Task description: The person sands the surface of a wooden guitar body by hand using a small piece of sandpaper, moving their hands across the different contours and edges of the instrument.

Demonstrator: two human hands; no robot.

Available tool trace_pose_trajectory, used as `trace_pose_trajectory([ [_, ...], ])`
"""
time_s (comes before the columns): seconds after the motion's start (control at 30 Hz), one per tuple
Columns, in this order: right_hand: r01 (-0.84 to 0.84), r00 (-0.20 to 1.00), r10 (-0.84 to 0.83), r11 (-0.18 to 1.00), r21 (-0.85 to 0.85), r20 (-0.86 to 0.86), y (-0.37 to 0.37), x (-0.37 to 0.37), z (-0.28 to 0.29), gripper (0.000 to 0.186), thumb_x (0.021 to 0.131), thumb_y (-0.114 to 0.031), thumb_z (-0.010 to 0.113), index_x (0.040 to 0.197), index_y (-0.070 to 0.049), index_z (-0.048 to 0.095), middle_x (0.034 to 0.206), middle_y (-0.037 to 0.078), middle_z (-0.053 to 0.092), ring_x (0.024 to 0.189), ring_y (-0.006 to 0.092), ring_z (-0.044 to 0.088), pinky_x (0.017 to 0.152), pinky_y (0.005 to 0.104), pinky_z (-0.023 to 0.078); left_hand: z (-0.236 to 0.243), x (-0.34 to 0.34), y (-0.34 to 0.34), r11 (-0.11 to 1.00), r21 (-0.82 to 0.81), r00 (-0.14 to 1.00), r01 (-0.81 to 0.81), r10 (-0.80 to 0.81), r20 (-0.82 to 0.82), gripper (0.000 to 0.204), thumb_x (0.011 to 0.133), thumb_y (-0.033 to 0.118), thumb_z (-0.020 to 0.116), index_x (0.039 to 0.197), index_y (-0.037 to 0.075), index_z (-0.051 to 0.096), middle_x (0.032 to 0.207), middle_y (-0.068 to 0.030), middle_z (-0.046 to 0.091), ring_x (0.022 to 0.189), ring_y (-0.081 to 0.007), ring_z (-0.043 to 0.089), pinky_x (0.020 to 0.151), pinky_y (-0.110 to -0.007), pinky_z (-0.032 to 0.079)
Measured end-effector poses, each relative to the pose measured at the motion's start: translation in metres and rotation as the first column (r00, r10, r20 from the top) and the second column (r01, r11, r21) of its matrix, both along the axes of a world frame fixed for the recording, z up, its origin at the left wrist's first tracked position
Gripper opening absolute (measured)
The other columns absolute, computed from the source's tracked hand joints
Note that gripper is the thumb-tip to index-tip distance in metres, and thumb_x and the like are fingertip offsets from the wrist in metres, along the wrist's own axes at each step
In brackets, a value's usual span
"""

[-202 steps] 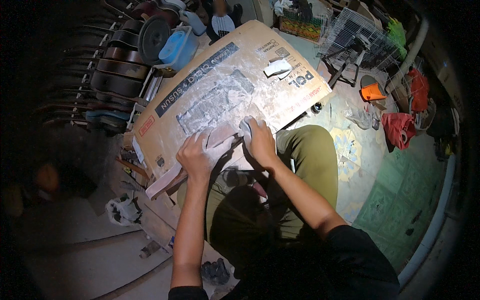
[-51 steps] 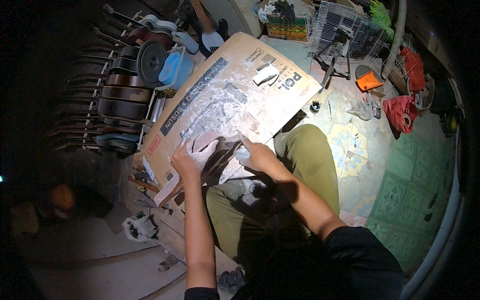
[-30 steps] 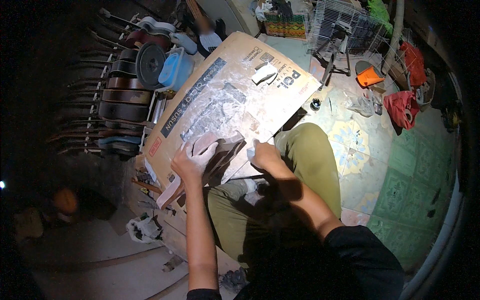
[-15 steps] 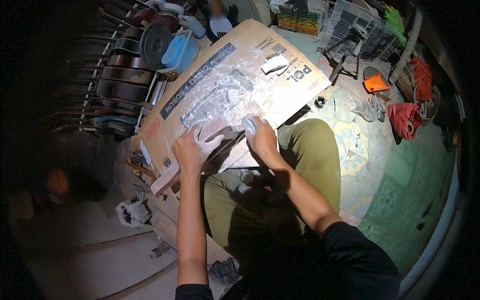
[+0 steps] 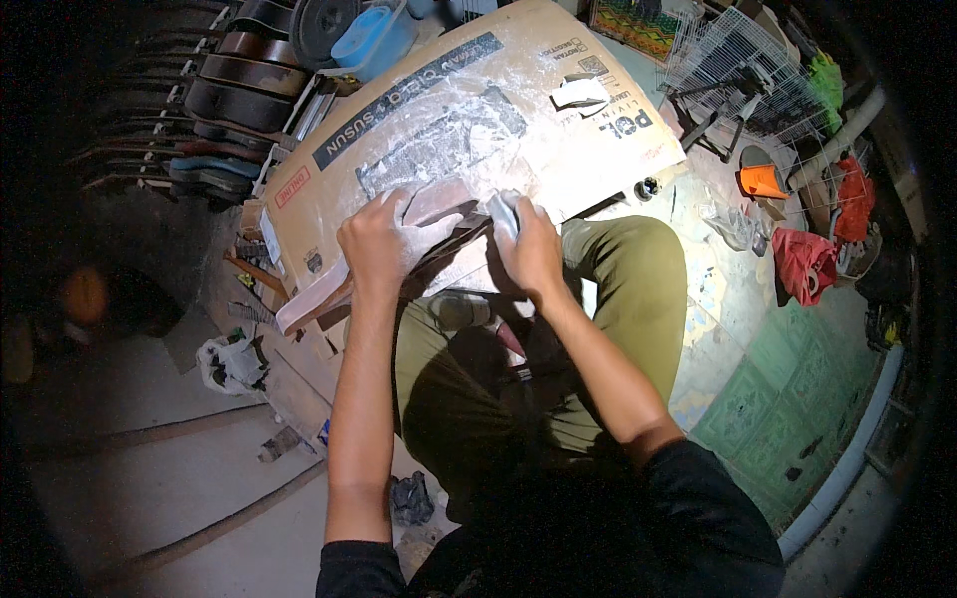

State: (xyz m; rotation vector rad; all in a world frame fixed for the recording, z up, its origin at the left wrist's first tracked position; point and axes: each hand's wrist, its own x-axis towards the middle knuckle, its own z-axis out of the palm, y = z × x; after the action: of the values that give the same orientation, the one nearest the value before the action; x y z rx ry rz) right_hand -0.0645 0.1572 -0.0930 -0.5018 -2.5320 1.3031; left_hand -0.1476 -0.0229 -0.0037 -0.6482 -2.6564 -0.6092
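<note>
A long, dusty wooden piece [image 5: 439, 202], pinkish-brown with a curved edge, slants across my lap at the near edge of the cardboard sheet. My left hand [image 5: 377, 244] is wrapped over its middle, the thumb whitened with dust. At its right end, my right hand [image 5: 528, 244] is closed on a grey piece of sandpaper [image 5: 501, 212], pressed against or close to the wood. My palm hides part of the sandpaper. White powder lies thick on the cardboard sheet [image 5: 399, 110] beyond both hands.
A crumpled white piece [image 5: 580, 94] lies on the cardboard. Several guitars [image 5: 244, 75] line the left, near a blue tub [image 5: 371, 40]. To the right are a wire cage [image 5: 738, 70], an orange dustpan [image 5: 761, 181] and a red bag [image 5: 803, 266]. A small dark bottle [image 5: 648, 187] stands by my knee.
My view has shifted, so the cardboard and hands sit higher in the picture. Both hands keep their grips on the wood and sandpaper, with little visible movement between them.
</note>
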Motion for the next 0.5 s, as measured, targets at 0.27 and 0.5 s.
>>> trace_pose_trajectory([
  [0.27,-0.031,0.999,0.031,1.000,-0.002,-0.031,-0.003,0.002,0.008,0.033,0.090,-0.010,0.065,0.123,-0.004,0.062,0.109,0.027,0.066,0.105,0.0459,0.062,0.090,0.0499,0.051,0.000,0.001,-0.001,0.996,-0.084,0.997,0.036,-0.042,-0.068,0.028,0.079,0.006,0.072,0.105,0.011,0.080,0.083,-0.0125,0.075,0.069,-0.0288,0.073,0.059,-0.037,0.056],
  [0.5,-0.054,0.997,0.054,0.998,0.018,-0.047,-0.005,-0.002,0.001,0.037,0.087,-0.008,0.067,0.124,-0.005,0.062,0.107,0.026,0.065,0.101,0.0462,0.062,0.088,0.0498,0.051,-0.001,0.000,-0.002,0.999,-0.037,0.998,0.028,-0.030,-0.050,0.040,0.070,0.035,0.087,0.100,0.010,0.079,0.084,-0.0112,0.075,0.073,-0.0289,0.074,0.064,-0.038,0.057],
])
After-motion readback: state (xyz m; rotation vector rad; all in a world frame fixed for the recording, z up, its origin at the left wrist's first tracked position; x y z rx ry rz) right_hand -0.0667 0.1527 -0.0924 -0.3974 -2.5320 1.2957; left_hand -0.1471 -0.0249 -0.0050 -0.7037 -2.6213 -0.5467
